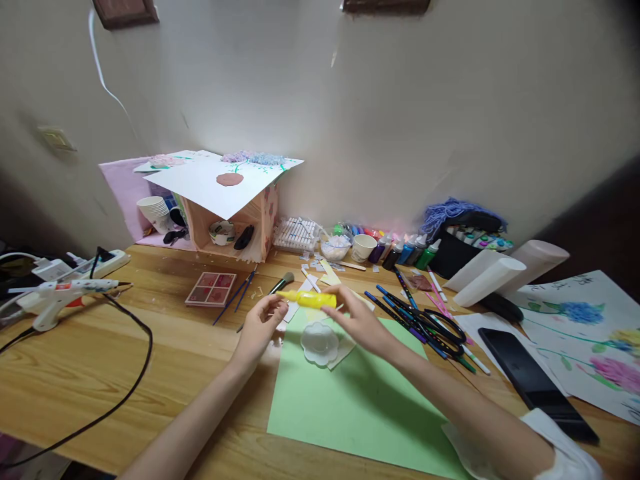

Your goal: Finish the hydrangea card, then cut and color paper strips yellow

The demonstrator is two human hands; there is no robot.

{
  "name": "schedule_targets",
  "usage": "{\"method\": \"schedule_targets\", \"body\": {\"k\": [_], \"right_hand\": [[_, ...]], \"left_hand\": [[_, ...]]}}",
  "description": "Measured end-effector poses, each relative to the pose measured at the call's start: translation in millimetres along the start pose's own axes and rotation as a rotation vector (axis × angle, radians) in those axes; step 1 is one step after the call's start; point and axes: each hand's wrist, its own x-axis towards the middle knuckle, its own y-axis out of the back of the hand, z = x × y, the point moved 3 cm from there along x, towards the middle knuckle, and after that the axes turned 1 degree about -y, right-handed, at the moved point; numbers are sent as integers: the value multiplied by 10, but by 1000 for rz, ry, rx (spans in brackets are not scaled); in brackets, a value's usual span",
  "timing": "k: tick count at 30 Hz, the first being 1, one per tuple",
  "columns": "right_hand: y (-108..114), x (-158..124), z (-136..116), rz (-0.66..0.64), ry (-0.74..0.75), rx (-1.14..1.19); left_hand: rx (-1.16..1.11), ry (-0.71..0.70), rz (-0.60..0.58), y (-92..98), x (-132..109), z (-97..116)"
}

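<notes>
My right hand (353, 317) is closed on the base of a yellow squeeze bottle (313, 299), which lies sideways in the air with its nozzle to the left. Near the nozzle, my left hand (265, 323) has its fingertips pressed together; whether they hold something small I cannot make out. Below the bottle, a white flower-shaped palette (319, 343) rests on a green sheet of paper (345, 407), partly over a pale paper piece.
Scissors (443, 330) and several pens lie right of the green sheet, with a black phone (537, 380) beyond. A glue gun (55, 303) and its cable are at left. Behind stand paint bottles (427, 255), a paper cup (363, 248) and a pink box (267, 220).
</notes>
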Motion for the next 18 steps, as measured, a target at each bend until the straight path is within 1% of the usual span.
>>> {"method": "schedule_targets", "body": {"k": [3, 4, 5, 6, 7, 9, 11, 13, 14, 16, 18], "right_hand": [[430, 345, 80, 358, 80, -325], [565, 481, 126, 456, 107, -426], [676, 621, 181, 521, 125, -531], [763, 761, 248, 555, 119, -639], [823, 895, 324, 555, 103, -671], [865, 1118, 466, 525, 84, -707], [833, 1268, 581, 485, 67, -732], [772, 1349, 659, 450, 59, -752], [745, 1365, 681, 439, 57, -760], [716, 1348, 688, 431, 61, -774], [722, 1252, 652, 440, 76, -787]], "left_hand": [[29, 0, -6, -5, 18, -40], [32, -1, -10, -10, 23, -53], [33, -2, -8, -14, 27, -67], [31, 1, -9, -20, 30, -83], [28, 10, -11, -27, 32, -99], [17, 45, -22, -42, 33, -136], [8, 86, -38, -58, 29, -173], [40, 87, -49, -71, 18, -195], [84, 54, -52, -76, 8, -194], [229, -66, -70, -97, -23, -172], [413, -196, -122, -146, -70, -143]]}}
